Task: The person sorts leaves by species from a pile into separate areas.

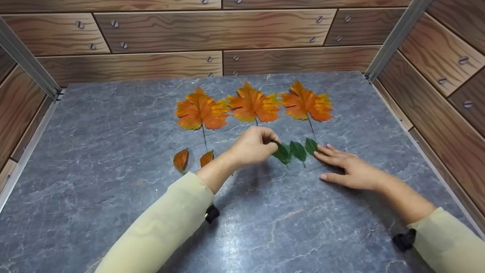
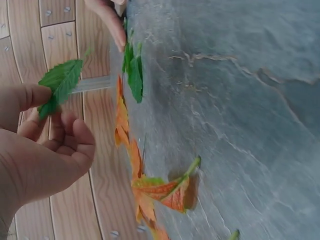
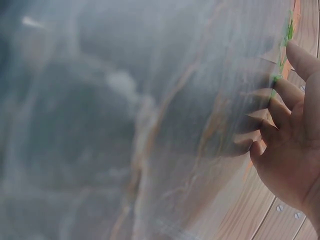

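My left hand point(image 1: 254, 146) pinches a green leaf point(image 2: 62, 82) between thumb and fingers, holding it above the table. To its right, two more green leaves, a middle one point(image 1: 298, 151) and a right one point(image 1: 311, 146), lie side by side. My right hand point(image 1: 350, 168) is spread low over the table with straight fingers, its fingertips at the right green leaf. Behind the hands lie three orange maple leaves: left point(image 1: 201, 110), middle point(image 1: 254, 102) and right point(image 1: 307, 102). Two small brown-orange leaves, one point(image 1: 181, 159) and another point(image 1: 207, 158), lie left of my left wrist.
The grey marbled tabletop point(image 1: 94, 151) carries all the leaves. Wood-patterned panels point(image 1: 212, 32) stand at the back and both sides, with metal posts point(image 1: 394, 38) at the rear corners. My left forearm hides part of the tabletop beside the small brown-orange leaves.
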Available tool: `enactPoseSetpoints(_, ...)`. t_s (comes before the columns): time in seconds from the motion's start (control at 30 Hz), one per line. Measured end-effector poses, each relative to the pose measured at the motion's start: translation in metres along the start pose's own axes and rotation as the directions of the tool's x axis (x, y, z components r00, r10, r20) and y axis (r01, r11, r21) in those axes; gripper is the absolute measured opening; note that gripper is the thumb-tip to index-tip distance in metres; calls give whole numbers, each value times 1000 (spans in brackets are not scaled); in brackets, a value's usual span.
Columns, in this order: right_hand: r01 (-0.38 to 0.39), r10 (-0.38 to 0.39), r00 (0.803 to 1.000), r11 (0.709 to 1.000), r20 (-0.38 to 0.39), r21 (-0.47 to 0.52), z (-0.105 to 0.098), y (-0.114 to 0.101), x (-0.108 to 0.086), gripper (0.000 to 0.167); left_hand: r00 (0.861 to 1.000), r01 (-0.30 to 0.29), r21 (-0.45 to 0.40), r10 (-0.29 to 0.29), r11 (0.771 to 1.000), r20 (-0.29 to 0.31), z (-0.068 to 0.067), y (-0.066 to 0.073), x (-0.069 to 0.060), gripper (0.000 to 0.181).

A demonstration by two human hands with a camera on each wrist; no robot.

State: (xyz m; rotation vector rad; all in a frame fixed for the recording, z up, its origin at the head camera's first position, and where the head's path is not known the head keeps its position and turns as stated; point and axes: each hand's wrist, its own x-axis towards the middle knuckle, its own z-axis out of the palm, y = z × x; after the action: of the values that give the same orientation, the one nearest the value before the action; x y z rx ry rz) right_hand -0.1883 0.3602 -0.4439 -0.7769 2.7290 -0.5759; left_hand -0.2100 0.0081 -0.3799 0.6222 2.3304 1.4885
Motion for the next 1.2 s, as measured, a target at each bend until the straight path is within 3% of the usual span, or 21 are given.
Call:
enactPoseSetpoints(0.2,-8,8,1000,1000,-3,-1,1,0,-1,73,999,38,58,-37,998,-28,8,0,10,19)
enactPoseSetpoints(0.37,-16,16,1000,1000,-1,-2,1,0,0,73,994,110,136,-105,985,-40,16,-3,17,32)
enactPoseSetpoints(0.5,-24,24,1000,1000,4,0,1,0,0,73,994,96,249,-81,964,-69,21,-7,19,17)
enactPoseSetpoints(0.6,-26,26,1000,1000,6,-3,1,0,0,73,994,82,336,-54,938,-92,24,-11,19,14)
enactPoseSetpoints(0.87,-26,26,1000,1000,8,-3,0,-1,0,73,980,199,479,-170,855,-103,30,-16,23,26)
enactPoseSetpoints(1.1,0,0,1000,1000,-7,3,0,-1,0,72,974,228,583,-182,780,-138,34,-21,28,37)
enactPoseSetpoints(1.2,-8,8,1000,1000,-3,3,0,0,-1,72,972,234,597,-183,767,-147,36,-22,28,37)
